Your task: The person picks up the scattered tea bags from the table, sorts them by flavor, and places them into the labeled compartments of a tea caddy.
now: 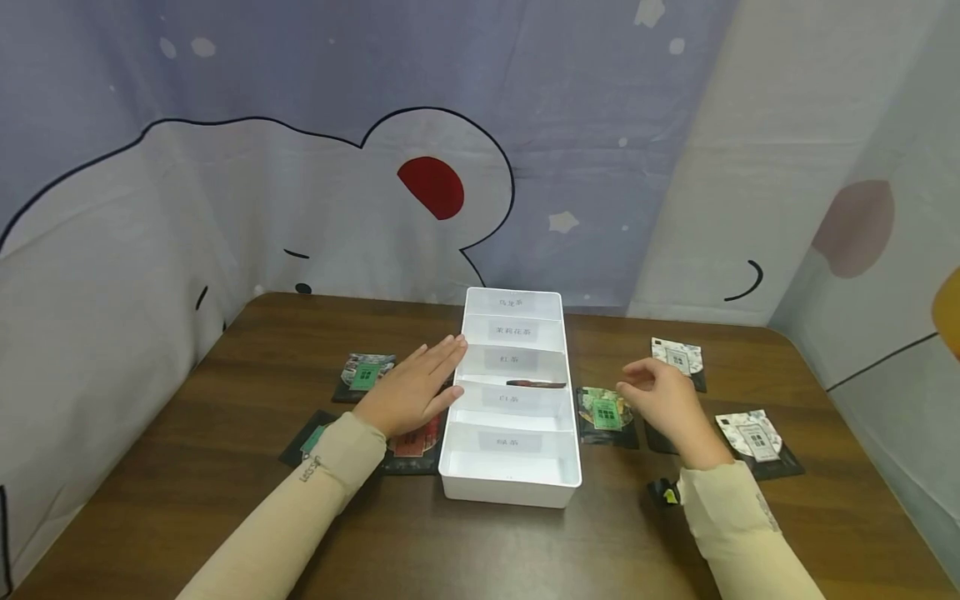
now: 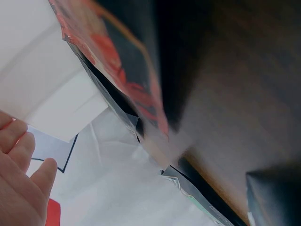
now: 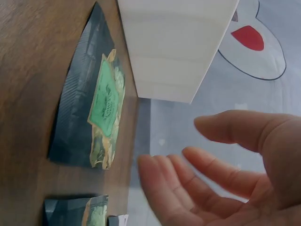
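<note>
A white box with several labelled compartments stands lengthwise at the table's middle. In its third compartment from the back, the edge of a dark red packet shows. My left hand, fingers straight, touches the box's left rim; in the left wrist view its fingers lie against the white wall. Beneath that forearm lies a red-labelled tea packet, partly covered. My right hand hovers right of the box, thumb and fingers apart and holding nothing. Nearest to it lies a green-labelled tea packet, flat beside the box.
Two green-labelled packets lie left of the box, one farther back, one nearer. To the right are two white-topped packets, one at the back, one nearer. A small black-and-yellow piece shows by the right sleeve. Curtains hang behind the table.
</note>
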Available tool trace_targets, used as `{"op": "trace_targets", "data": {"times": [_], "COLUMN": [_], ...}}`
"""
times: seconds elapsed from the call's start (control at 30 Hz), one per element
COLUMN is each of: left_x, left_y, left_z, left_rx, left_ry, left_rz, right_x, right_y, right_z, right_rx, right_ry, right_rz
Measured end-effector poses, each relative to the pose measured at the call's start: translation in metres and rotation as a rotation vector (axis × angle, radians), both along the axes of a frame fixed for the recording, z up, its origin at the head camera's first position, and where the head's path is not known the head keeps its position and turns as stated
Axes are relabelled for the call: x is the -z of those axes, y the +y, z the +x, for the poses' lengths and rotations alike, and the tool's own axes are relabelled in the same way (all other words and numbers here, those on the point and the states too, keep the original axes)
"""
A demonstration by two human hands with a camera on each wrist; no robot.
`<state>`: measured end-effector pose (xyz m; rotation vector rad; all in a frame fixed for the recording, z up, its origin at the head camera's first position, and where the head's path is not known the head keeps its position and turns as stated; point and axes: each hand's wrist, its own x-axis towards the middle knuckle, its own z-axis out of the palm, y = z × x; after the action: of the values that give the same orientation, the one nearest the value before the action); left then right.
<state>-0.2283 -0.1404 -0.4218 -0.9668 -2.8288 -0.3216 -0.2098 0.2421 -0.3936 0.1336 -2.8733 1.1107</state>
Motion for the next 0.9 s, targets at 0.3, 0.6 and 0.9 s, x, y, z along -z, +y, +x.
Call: {"op": "trace_targets", "data": {"times": [0.3,0.6,0.9], "left_x": [0.0,0.0,-0.002], "left_y": [0.0,-0.001,0.0], "left_z": [0.001,0.001,0.001], "left_rx": [-0.001,-0.001,0.0], "left_ry": [-0.014,-0.014,-0.02], "left_rz": [0.006,0.01,0.009], "right_x": [0.005,0.013,0.02], "right_y": [0.005,0.001,-0.009], "right_z": [-0.002,-0.004,-0.005], "right_rx": [0.057,0.032,0.02], "right_ry": [-0.213,-0.195,-0.236], "right_rz": [-0.031,0.04,-0.12]}}
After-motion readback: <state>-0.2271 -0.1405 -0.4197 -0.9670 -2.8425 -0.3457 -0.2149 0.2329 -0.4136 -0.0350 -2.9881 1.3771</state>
